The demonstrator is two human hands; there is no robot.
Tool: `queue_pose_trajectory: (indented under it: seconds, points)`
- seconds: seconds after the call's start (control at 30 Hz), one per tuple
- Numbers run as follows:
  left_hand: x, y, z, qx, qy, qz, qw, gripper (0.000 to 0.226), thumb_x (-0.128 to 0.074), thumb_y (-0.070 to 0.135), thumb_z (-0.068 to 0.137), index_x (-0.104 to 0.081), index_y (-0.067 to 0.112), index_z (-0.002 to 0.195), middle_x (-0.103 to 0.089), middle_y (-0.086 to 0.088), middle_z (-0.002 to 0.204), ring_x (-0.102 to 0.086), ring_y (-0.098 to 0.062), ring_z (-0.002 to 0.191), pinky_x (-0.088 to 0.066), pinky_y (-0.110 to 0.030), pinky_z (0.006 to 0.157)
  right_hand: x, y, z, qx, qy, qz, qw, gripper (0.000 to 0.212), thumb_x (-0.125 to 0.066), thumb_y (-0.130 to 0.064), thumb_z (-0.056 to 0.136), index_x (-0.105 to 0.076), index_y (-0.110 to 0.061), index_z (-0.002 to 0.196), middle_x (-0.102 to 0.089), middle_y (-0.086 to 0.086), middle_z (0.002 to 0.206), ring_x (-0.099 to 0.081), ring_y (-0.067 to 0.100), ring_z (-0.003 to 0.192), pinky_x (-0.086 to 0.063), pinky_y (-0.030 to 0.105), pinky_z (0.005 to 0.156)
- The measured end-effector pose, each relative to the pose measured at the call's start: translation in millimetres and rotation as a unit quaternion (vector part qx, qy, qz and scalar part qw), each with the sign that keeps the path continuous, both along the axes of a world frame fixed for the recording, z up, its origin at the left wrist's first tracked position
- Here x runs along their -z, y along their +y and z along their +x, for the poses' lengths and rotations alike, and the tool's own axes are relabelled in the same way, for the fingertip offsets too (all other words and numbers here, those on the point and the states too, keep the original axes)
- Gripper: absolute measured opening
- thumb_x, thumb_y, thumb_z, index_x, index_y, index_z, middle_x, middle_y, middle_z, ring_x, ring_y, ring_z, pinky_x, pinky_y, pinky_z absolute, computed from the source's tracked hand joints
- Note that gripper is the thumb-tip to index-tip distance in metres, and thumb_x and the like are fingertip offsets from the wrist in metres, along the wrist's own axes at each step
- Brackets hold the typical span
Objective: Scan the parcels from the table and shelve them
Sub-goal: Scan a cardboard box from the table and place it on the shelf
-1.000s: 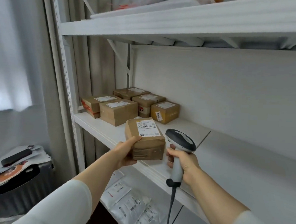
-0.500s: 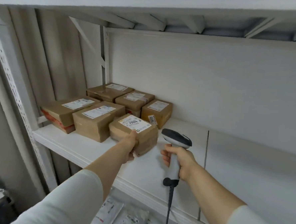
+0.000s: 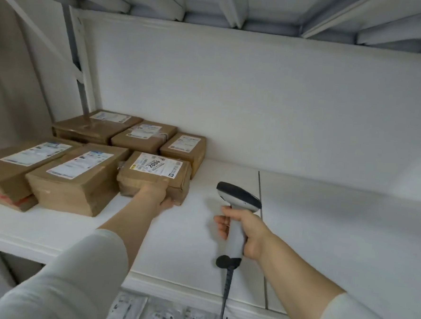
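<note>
A brown cardboard parcel (image 3: 154, 174) with a white label reading 2004 lies flat on the white shelf (image 3: 195, 232), right of the front row of parcels. My left hand (image 3: 156, 198) grips its near side, thumb on the front face and fingers under the lower edge. My right hand (image 3: 245, 231) holds a white and black barcode scanner (image 3: 238, 196) by its handle, upright above the shelf to the right of the parcel, its cable hanging down past the shelf's front edge.
Several more brown parcels (image 3: 72, 178) fill the shelf's left end in two rows, back against the white wall. The shelf's right part is bare. A metal upright (image 3: 74, 59) stands at the left rear. White plastic mail bags (image 3: 158, 314) lie on the shelf below.
My left hand has carried the 2004 parcel forward and set it down on the shelf beside the other boxes. The view has moved closer to the shelf. The scanner stayed in my right hand.
</note>
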State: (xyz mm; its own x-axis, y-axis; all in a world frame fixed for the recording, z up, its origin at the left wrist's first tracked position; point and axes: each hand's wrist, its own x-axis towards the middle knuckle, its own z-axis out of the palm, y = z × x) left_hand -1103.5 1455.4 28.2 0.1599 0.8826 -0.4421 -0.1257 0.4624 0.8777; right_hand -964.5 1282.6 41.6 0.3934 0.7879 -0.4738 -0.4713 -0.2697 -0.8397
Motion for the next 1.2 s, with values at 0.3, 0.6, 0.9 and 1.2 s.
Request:
queue_pose_trajectory:
  seconds: [0.3, 0.6, 0.9, 1.2]
  points:
    - [-1.7, -47.3, 15.7, 0.089, 0.04, 0.053, 0.994, 0.039, -0.061, 0.007, 0.092, -0.048, 0.006, 0.128, -0.045, -0.012, 0.134, -0.051, -0.024, 0.094, -0.056, -0.038, 0.082, -9.6, -42.0, 7.8, 0.008, -0.003, 0.019, 1.0, 0.007, -0.071, -0.011, 0.084, -0.067, -0.01, 0.09, -0.073, 0.013, 0.079, -0.064, 0.021, 0.064, -0.055, 0.031, 0.064]
    - [-25.5, -221.0, 116.6, 0.297, 0.095, 0.089, 0.946, 0.026, -0.073, 0.019, 0.083, -0.06, 0.002, 0.099, -0.058, -0.011, 0.081, -0.058, -0.02, 0.062, -0.055, -0.029, 0.062, -18.0, -223.9, 64.7, 0.116, -0.039, 0.03, 0.992, 0.004, -0.072, -0.012, 0.084, -0.068, -0.01, 0.086, -0.072, 0.012, 0.076, -0.065, 0.021, 0.067, -0.055, 0.036, 0.078]
    - [-11.6, -494.2, 244.5, 0.521, 0.101, 0.123, 0.838, 0.024, -0.072, 0.02, 0.083, -0.064, 0.006, 0.101, -0.065, -0.011, 0.094, -0.064, -0.022, 0.079, -0.054, -0.032, 0.072, -2.5, -512.4, 132.6, 0.307, -0.059, 0.023, 0.95, 0.008, -0.067, -0.008, 0.087, -0.064, -0.009, 0.08, -0.066, 0.011, 0.068, -0.055, 0.017, 0.055, -0.048, 0.028, 0.057]
    - [-8.4, -742.0, 357.8, 0.695, 0.072, 0.146, 0.7, 0.017, -0.068, 0.02, 0.086, -0.06, 0.009, 0.097, -0.066, -0.007, 0.091, -0.063, -0.016, 0.077, -0.053, -0.029, 0.072, 1.6, -757.5, 176.6, 0.513, -0.078, 0.012, 0.855, 0.006, -0.068, -0.009, 0.087, -0.062, -0.008, 0.088, -0.064, 0.011, 0.067, -0.054, 0.016, 0.052, -0.047, 0.025, 0.049]
